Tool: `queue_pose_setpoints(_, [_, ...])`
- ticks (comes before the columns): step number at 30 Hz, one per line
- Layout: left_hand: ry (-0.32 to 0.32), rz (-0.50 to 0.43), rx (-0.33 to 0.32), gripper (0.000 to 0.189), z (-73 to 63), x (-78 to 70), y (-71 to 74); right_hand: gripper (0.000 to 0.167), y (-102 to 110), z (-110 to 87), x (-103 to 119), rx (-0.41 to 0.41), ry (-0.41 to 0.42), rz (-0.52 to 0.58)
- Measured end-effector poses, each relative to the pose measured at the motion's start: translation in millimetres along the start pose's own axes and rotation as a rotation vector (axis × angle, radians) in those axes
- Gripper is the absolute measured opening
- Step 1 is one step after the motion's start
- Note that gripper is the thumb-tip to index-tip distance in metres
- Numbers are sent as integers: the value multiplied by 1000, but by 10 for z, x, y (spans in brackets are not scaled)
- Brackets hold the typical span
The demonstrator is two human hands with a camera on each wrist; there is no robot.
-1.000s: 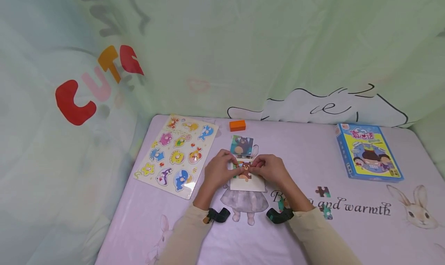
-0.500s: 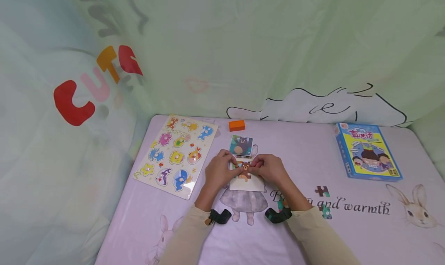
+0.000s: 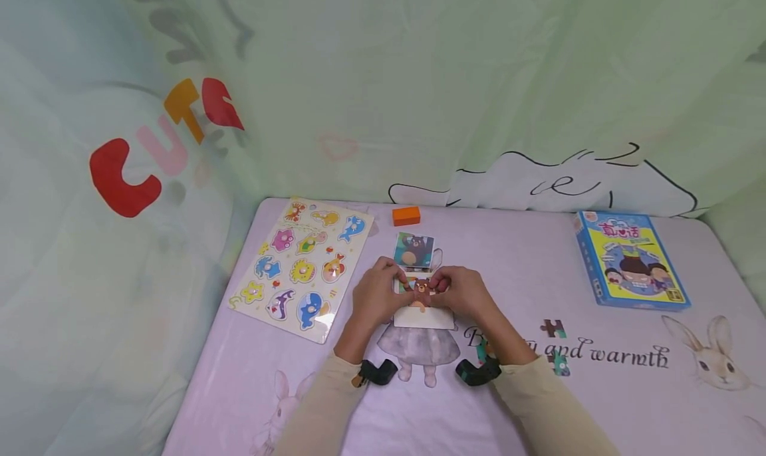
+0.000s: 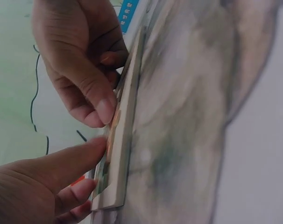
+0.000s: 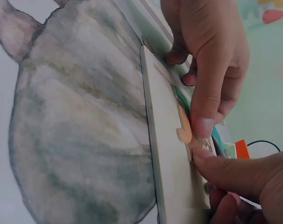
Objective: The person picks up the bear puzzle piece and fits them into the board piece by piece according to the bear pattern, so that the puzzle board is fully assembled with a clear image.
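Note:
A small pale puzzle board lies mid-table, partly filled with jigsaw pieces forming a brown bear. My left hand holds the board's left side, its thumb on the bear pieces. From the other side, my right hand pinches at the bear's right edge with thumb and curled fingers. Both thumbs meet close together over a jigsaw piece in the right wrist view. The fingers partly hide the pieces beneath them. A bear picture card sits just beyond the board.
A peg puzzle with sea animals lies to the left. An orange block stands behind the card. At the right is a blue-and-yellow box. Loose jigsaw pieces lie right of the right forearm, one partly hidden by it.
Both thumbs have come slightly closer together over the lower part of the bear. The board and the other things stay put; the view shifts only slightly.

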State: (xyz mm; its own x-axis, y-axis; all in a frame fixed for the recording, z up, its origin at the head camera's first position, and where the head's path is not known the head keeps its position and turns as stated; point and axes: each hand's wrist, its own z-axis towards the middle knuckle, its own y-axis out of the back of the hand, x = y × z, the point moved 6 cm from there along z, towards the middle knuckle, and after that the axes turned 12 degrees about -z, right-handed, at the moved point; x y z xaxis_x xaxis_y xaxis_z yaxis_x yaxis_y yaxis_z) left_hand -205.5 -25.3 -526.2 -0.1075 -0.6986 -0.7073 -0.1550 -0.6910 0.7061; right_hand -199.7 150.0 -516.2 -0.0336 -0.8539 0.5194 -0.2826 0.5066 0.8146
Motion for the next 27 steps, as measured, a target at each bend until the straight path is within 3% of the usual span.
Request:
queue_pose_setpoints(4, [6, -6, 32, 43, -8, -2, 2, 26, -2, -6, 15, -8, 22, -15])
queue_pose_setpoints(11, [-5, -6, 33, 40, -19, -19, 26, 16, 8, -14, 59, -55, 51, -46])
queue_pose_setpoints(27, [-2, -2, 77, 39, -32, -44, 41, 31, 50, 46, 120, -53, -35, -127])
